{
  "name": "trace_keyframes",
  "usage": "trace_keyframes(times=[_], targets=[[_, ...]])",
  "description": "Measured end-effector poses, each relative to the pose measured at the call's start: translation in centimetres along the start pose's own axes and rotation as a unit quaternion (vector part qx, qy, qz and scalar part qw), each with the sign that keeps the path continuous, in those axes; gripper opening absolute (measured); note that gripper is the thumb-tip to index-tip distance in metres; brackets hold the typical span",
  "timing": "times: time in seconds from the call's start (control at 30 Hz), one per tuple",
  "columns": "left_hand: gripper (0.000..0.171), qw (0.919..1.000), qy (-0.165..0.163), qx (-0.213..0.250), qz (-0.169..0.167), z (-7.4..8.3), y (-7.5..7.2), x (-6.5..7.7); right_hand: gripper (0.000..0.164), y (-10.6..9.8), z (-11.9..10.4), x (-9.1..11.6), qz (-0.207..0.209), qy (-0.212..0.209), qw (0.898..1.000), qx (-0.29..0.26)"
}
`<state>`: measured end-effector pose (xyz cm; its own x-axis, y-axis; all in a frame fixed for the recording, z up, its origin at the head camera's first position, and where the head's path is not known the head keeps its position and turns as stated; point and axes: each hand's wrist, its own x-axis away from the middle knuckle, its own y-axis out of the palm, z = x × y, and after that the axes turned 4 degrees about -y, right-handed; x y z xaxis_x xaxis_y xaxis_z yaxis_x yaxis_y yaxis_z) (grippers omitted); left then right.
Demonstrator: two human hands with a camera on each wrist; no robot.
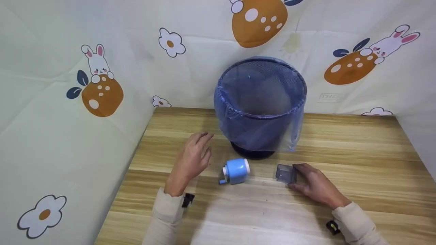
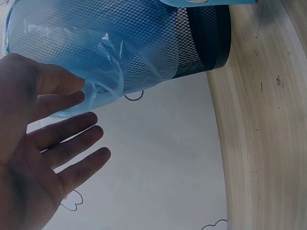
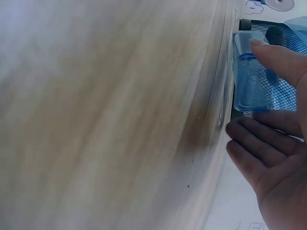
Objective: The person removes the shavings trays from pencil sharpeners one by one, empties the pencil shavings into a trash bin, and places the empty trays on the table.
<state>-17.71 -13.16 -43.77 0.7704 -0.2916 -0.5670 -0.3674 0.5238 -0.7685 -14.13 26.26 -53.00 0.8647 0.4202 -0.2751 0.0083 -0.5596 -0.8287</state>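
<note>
A blue pencil sharpener [image 1: 235, 171] lies on its side on the wooden table [image 1: 347, 153], in front of a black mesh wastebasket [image 1: 260, 102] lined with a blue plastic bag. My left hand [image 1: 197, 153] hovers open to the left of the sharpener, holding nothing. In the left wrist view the left hand [image 2: 48, 158] has spread fingers next to the wastebasket [image 2: 144, 38]. My right hand [image 1: 293, 176] holds a small clear plastic tray [image 1: 284, 173] between thumb and fingers, right of the sharpener. In the right wrist view the thumb rests on the tray [image 3: 244, 67].
Cloth walls printed with rabbits, flowers and orange mushrooms [image 1: 102, 95] close in the table on the left, back and right. The wastebasket stands at the back centre. Bare wood [image 1: 259, 217] lies between my forearms.
</note>
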Motion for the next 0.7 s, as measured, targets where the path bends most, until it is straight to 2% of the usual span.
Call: trace_keyframes(times=[0.47,0.7], targets=[[0.038,0.9997,-0.018,-0.005,-0.015,0.09,-0.10,0.14,0.064,0.07,-0.37,-0.01,-0.013,0.007,1.000,0.014],[0.037,0.9997,-0.021,0.004,-0.012,-0.13,-0.04,0.11,0.067,-0.22,-0.51,0.02,-0.023,0.014,1.000,0.005]])
